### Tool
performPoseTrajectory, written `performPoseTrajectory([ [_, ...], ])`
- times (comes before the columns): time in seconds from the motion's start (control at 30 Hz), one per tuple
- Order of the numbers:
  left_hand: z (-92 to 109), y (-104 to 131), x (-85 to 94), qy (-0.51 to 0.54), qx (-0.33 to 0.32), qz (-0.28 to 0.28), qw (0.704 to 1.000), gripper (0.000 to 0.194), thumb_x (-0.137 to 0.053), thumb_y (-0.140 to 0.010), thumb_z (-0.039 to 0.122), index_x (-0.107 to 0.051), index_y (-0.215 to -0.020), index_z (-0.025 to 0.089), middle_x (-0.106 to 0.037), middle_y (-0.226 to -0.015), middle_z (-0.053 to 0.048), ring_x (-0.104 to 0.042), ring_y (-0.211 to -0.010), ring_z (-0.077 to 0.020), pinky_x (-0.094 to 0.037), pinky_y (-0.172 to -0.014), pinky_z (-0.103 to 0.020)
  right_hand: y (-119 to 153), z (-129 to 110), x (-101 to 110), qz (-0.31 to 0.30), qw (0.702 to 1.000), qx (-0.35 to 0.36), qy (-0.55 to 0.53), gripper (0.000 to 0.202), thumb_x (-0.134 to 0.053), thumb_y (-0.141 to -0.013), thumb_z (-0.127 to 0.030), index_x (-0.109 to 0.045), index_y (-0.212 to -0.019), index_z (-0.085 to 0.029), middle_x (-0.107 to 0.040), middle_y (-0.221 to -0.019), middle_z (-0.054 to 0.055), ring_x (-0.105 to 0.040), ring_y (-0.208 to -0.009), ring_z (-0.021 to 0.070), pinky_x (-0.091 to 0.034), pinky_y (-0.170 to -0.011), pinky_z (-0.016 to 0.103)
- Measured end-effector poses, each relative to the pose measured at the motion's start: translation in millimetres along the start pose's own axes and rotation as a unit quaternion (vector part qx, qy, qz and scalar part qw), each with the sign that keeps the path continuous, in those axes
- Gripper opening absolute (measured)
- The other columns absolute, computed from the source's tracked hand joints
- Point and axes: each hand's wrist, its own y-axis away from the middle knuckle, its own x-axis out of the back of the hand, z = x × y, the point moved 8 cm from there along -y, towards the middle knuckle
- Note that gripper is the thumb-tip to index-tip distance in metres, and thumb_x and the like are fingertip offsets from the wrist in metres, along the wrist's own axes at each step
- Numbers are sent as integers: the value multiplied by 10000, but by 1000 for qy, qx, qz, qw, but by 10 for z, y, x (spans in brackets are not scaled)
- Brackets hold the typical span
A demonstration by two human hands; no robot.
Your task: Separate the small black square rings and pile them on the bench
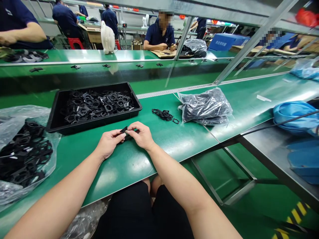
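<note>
Both of my hands meet over the green bench, pinching a small black plastic part (124, 129). My left hand (109, 142) grips its left side between thumb and fingers. From the right, my right hand (141, 135) is closed on the same part; the fingers hide most of its shape. Just behind them stands a black tray (99, 120) heaped with black plastic parts with round holes. To the right lies a small pile of black rings (163, 115), with a single ring (175, 121) beside it.
An open plastic bag of black parts (27, 149) lies at left. Right of the rings sits a filled clear bag (205, 104). A conveyor belt (89, 77) carrying spaced black pieces runs behind the bench. Across it, a person (159, 36) works. A metal post (254, 43) slants at right.
</note>
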Motion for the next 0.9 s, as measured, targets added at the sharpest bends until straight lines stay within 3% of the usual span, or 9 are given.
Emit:
performPoseTrajectory([
  [0.43,10,3,-15,-52,-21,-8,998,334,-729,-696,383,-721,-939,155,-633,-716,-18,-526,-628,-112,-440,-607,-257,16,-18,-4,4,1000,9,5,75,-661,-774,-242,-647,-733,-180,-641,-777,22,-586,-740,131,-462,-675,250],
  [0.57,109,16,-27,-146,-73,-27,986,290,-656,-768,386,-714,-955,172,-613,-740,-18,-539,-657,-128,-437,-632,-271,25,98,-31,-12,998,-52,-25,121,-666,-752,-287,-625,-721,-177,-620,-761,15,-564,-697,123,-448,-610,235],
  [0.7,202,29,-68,-241,-127,-42,961,239,-604,-810,379,-715,-901,188,-603,-756,-16,-556,-699,-141,-435,-679,-278,41,250,-55,-2,988,-123,-97,191,-652,-742,-318,-623,-868,-177,-594,-701,-9,-520,-590,101,-434,-543,221],
  [0.9,88,-4,-28,-119,-65,-7,991,398,-687,-726,429,-680,-1018,158,-673,-825,-42,-605,-739,-164,-496,-731,-310,67,389,-71,2,978,-185,-98,196,-560,-802,-357,-614,-804,-169,-562,-612,-21,-487,-481,90,-420,-453,215],
])
